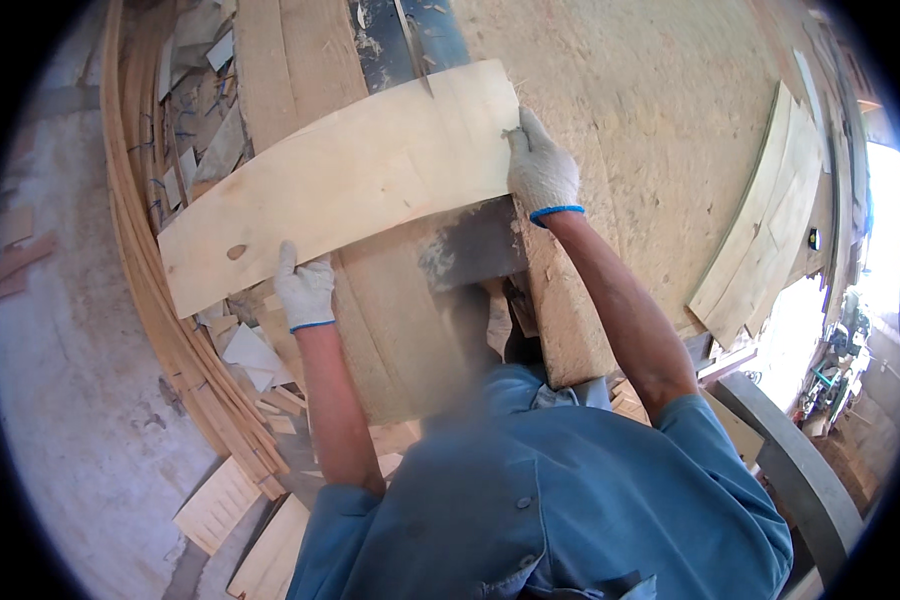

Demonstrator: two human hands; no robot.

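A long pale thin wooden board lies across the wooden bench, with a dark knot near its left end. My left hand, in a white knitted glove, holds its near edge toward the left, thumb on top. The right end is gripped by my right hand, also gloved, with a blue cuff; its fingers are partly hidden. Beyond the board's far edge, a thin blade, seen almost edge-on, stands in a dark metal plate. Whether blade and board touch, I cannot tell.
Long wooden strips run along the left side, beside a heap of wood offcuts. Thin boards lie stacked on the bench's right side. A grey curved beam stands at lower right. Near my body is a bare metal plate.
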